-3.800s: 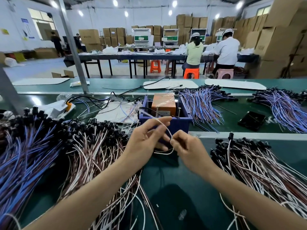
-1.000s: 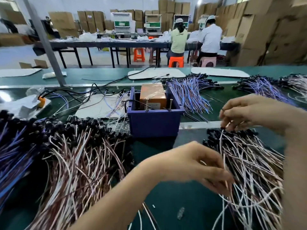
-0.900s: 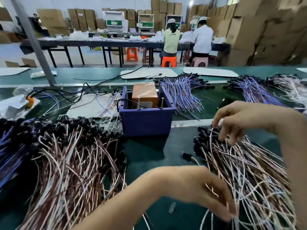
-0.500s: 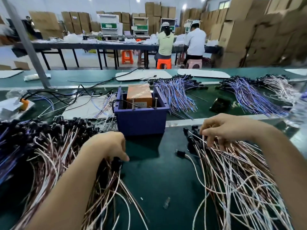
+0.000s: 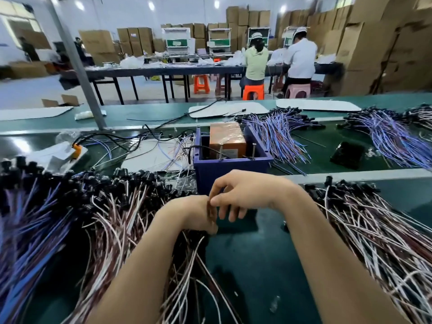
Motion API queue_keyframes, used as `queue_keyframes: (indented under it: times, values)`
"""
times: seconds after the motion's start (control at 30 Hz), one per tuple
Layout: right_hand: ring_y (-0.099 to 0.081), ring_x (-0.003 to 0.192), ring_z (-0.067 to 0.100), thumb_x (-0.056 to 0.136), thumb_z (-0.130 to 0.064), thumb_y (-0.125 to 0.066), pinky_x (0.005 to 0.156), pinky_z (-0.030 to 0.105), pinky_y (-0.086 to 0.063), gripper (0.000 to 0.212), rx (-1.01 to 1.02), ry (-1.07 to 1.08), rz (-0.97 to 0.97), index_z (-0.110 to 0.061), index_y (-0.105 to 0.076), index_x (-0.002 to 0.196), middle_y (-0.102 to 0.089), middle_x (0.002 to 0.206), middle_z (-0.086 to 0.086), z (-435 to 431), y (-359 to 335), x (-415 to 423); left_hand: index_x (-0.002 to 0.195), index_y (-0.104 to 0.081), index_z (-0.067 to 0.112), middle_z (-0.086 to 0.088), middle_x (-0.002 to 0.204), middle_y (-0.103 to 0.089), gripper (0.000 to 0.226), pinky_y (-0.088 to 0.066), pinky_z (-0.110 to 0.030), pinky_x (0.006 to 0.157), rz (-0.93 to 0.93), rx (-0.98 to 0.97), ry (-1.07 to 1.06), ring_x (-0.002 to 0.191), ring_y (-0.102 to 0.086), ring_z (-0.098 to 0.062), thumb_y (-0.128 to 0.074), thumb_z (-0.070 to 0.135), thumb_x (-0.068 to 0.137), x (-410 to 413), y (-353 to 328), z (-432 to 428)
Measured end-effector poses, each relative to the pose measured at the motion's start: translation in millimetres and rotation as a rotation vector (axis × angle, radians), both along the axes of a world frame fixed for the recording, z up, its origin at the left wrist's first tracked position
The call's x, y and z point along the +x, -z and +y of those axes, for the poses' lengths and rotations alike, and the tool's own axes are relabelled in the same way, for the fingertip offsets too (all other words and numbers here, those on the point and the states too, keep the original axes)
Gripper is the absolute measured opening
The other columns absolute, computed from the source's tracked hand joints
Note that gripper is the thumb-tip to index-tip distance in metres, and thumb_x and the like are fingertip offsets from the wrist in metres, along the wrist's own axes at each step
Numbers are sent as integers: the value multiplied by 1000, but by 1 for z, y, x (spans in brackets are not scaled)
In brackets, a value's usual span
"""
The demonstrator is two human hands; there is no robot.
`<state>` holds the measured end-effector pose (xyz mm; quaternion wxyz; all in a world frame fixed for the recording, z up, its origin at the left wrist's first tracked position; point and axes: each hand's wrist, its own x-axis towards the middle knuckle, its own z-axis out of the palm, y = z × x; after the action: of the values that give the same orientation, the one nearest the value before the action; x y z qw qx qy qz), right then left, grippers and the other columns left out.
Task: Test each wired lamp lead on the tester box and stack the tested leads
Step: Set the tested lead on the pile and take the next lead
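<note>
The blue tester box (image 5: 231, 170) stands mid-table, with an orange block (image 5: 226, 139) and two metal pins inside it. My left hand (image 5: 192, 215) hangs over the right edge of the brown-and-white lead pile (image 5: 117, 206), its fingers curled down around a lamp lead (image 5: 211, 212). My right hand (image 5: 245, 192) is just in front of the box and pinches the brown wire end of that lead with thumb and forefinger. The two hands touch. The lead's socket end is hidden under my left hand.
A second brown-and-white lead pile (image 5: 374, 230) lies at the right and blue-wired leads (image 5: 25, 225) at the far left. More blue leads (image 5: 280, 134) and a black object (image 5: 347, 154) lie behind the box. Two people sit at a far table (image 5: 163, 71).
My right hand has left the right-hand pile and come to the centre. My left hand has moved right from the left pile, and both hands now meet on one lead in front of the box.
</note>
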<state>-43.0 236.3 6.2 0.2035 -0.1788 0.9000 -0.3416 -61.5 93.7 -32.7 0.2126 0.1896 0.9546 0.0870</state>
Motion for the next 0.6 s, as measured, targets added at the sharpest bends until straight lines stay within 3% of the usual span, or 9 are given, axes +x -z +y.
queue_keyframes:
  times: [0.1, 0.17, 0.33, 0.6]
  values:
    - [-64, 63, 17, 94, -15, -52, 56, 22, -51, 10, -25, 10, 32, -15, -57, 85, -68, 73, 5, -4, 0, -5, 74, -66, 13, 4, 60, -54, 6, -41, -19, 49, -51, 232, -75, 54, -49, -11, -63, 17, 77, -3, -8, -7]
    - [-65, 66, 17, 93, -14, -55, 58, 22, -51, 10, -23, -12, 21, -14, -58, 83, -68, 71, 4, -4, 0, -6, 64, -63, 16, 8, 47, -51, 14, -40, -16, 43, -106, 340, -150, 43, -47, -6, -63, 14, 78, -2, -13, -11]
    - [-66, 68, 16, 88, -8, -59, 67, 28, -55, 7, -65, -80, 23, -14, -62, 92, -68, 72, 5, 0, -7, -2, 81, -60, 13, -5, 70, -60, 17, -48, -17, 49, -318, 523, -148, 53, -53, -11, -54, 2, 91, 7, -24, -15]
    - [-57, 54, 12, 83, -2, -65, 53, 22, -47, 51, -169, -128, 74, -39, -47, 113, -59, 71, 2, 24, -25, 7, 89, -65, 11, -3, 66, -64, 14, -51, -18, 52, -315, 994, -249, 52, -57, -7, -53, 7, 96, 5, -51, -12]
